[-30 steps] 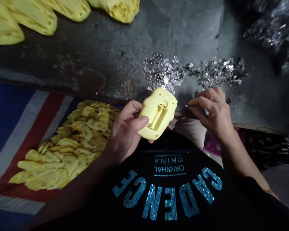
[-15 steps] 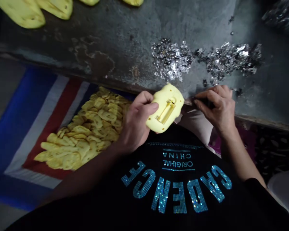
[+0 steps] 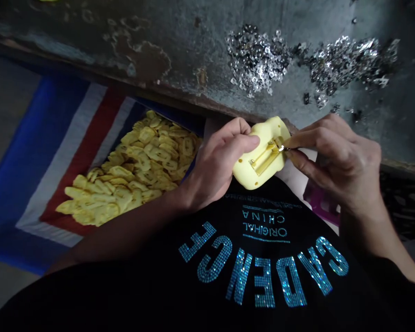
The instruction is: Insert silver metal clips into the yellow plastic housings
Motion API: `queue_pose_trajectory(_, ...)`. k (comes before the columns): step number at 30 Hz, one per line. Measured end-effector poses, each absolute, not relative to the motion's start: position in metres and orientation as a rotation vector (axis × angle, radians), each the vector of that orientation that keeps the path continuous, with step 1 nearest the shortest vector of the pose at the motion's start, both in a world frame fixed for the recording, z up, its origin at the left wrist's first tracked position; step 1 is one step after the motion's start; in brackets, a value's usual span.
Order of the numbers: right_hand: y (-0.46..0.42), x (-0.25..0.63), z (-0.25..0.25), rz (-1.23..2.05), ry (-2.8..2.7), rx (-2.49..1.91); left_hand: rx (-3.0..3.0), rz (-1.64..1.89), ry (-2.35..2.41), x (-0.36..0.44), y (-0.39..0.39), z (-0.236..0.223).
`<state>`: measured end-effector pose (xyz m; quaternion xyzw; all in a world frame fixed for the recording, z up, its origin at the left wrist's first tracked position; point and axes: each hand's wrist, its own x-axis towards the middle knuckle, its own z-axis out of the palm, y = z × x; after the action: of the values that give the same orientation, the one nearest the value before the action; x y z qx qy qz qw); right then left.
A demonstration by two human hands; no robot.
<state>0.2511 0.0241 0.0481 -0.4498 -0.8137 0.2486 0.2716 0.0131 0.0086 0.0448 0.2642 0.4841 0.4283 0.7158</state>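
My left hand (image 3: 224, 159) grips a yellow plastic casing (image 3: 249, 170) by its left side, thumb on top. The casing has a rectangular battery compartment with a small spring at its lower left end, and small holes near its edges. At the compartment's upper right end, my right hand (image 3: 339, 157) pinches a tiny shiny metal contact (image 3: 282, 148) between thumb and index finger. The contact is at the casing's edge; whether it sits in a slot I cannot tell. Both hands are just in front of the table edge.
Two heaps of small metal contacts (image 3: 259, 60) lie on the worn metal table (image 3: 180, 50), some loose pieces beside them. To the left below the table, a blue crate (image 3: 24, 157) lined with striped cloth holds many yellow plastic parts (image 3: 134, 170). Something purple (image 3: 320, 203) is beneath my right hand.
My right hand has come from the table edge to the casing, bringing a metal contact. My left hand has shifted the casing slightly right. The view has tilted lower.
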Motion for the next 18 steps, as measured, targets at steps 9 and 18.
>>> queue_pose_trajectory(9,0.014,0.245,0.064,0.641,-2.271,-1.179,0.600,0.950,1.069,0.016,-0.004,0.048)
queue_pose_trajectory(18,0.005,0.243,0.061,0.045,-2.541,-0.989,0.638,0.905,1.116,0.015,-0.007,0.050)
